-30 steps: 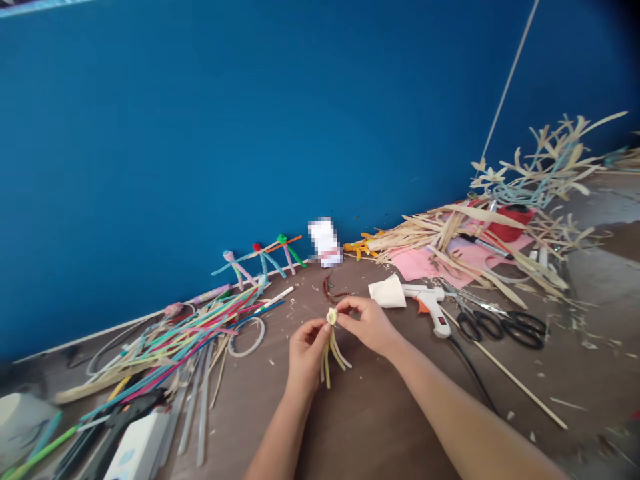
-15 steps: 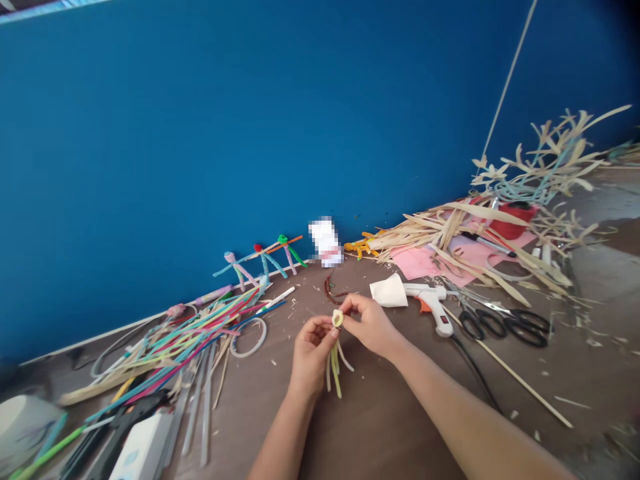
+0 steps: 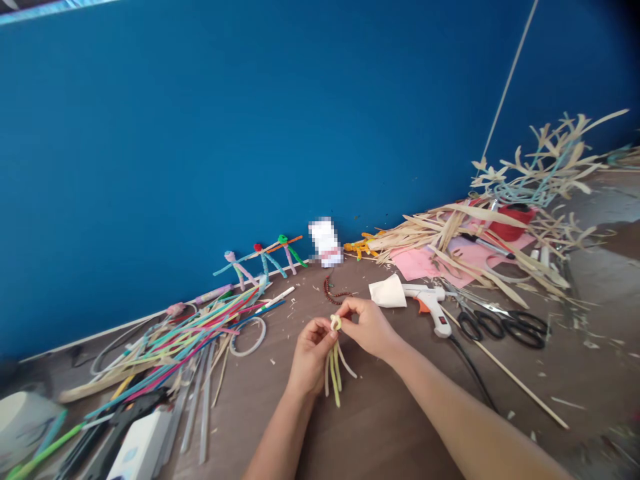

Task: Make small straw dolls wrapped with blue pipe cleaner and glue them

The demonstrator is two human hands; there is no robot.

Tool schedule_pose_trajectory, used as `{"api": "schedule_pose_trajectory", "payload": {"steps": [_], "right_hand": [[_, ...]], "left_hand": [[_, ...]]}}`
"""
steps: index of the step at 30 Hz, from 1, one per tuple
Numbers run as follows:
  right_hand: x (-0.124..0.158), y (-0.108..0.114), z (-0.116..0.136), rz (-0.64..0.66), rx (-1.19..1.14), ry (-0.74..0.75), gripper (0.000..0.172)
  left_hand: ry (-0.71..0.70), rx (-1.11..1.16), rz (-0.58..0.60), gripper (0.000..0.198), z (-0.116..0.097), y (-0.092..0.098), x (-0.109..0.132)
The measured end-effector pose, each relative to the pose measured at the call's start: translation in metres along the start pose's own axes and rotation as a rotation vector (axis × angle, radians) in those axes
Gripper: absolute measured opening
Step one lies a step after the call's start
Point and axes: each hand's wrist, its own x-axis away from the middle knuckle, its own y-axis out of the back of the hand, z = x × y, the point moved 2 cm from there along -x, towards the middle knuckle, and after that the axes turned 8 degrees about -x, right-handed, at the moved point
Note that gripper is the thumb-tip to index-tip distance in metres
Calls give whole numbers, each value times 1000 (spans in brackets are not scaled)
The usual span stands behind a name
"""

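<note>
Left hand (image 3: 311, 357) and right hand (image 3: 369, 327), grips narrow, pinch a pale yellow knotted strip (image 3: 336, 323) at its loop, letting the tails (image 3: 334, 377) hang free.

Both bare forearms (image 3: 465, 407) reach in from the bottom of the view, the left hand (image 3: 313, 353) curled with its fingers (image 3: 320, 327) closed, the right hand (image 3: 370, 327) angled inward, its fingertips (image 3: 346, 307) pinching just beside the left hand.
</note>
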Motion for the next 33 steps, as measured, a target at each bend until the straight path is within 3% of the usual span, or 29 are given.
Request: {"api": "schedule_pose_trajectory", "payload": {"steps": [4,8,12,21,26,33], "right_hand": [[-1,-2,-2,15,-41,9,11],[0,2,4,-66,12,114,12],[1,3,13,14,88,185,10],[1,6,21,136,27,148,13],[2,5,22,179,61,176,15],[2,2,26,192,95,210,16]], "left_hand": [[25,22,-15,18,-1,1,-1],[13,82,-37,18,-1,4,-3],[-14,85,-20,16,-1,4,-3],[-67,19,14,13,-15,4,2],[-101,99,38,9,-15,4,1],[-83,226,-17,11,-11,3,1]]}}
